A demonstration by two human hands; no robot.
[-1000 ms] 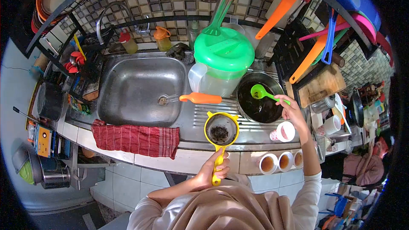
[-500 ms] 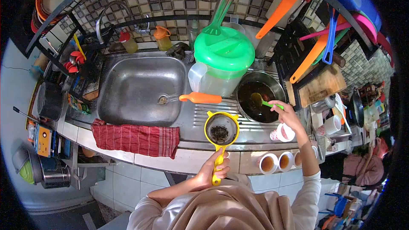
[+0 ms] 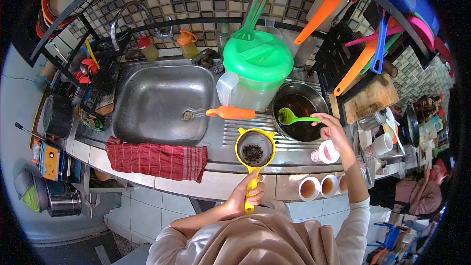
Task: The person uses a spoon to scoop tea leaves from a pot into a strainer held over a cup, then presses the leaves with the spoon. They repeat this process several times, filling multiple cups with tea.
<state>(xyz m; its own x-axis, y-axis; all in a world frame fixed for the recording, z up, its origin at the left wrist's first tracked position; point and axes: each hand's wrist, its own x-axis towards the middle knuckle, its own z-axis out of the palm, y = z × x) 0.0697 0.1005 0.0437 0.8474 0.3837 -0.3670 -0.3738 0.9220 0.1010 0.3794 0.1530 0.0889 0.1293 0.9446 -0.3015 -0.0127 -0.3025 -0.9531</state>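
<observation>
My left hand point(image 3: 247, 194) is closed around the handle of a yellow strainer point(image 3: 269, 162) with dark leaf-like bits in its mesh. The strainer is level, over the counter's front edge. My right hand point(image 3: 329, 130) grips the handle of a green ladle point(image 3: 290, 117). The ladle's bowl is inside a metal pot point(image 3: 321, 102) of dark brown liquid, above or at its surface. Just below my right hand, a patterned paper cup point(image 3: 316, 155) leans on its side or tilts. Cups of brown liquid point(image 3: 308, 188) stand in a row along the counter edge, partly hidden by my right arm.
A pitcher with a green lid point(image 3: 257, 61) stands behind the pot. An orange-handled utensil point(image 3: 230, 113) lies between the sink point(image 3: 162, 103) and pitcher. A red cloth point(image 3: 156, 160) drapes over the front edge. Orange and blue utensils point(image 3: 363, 66) hang at upper right.
The green ladle's bowl has come up out of the dark liquid and shifted left within the pot. My right hand has moved slightly. My left hand and the strainer stay put.
</observation>
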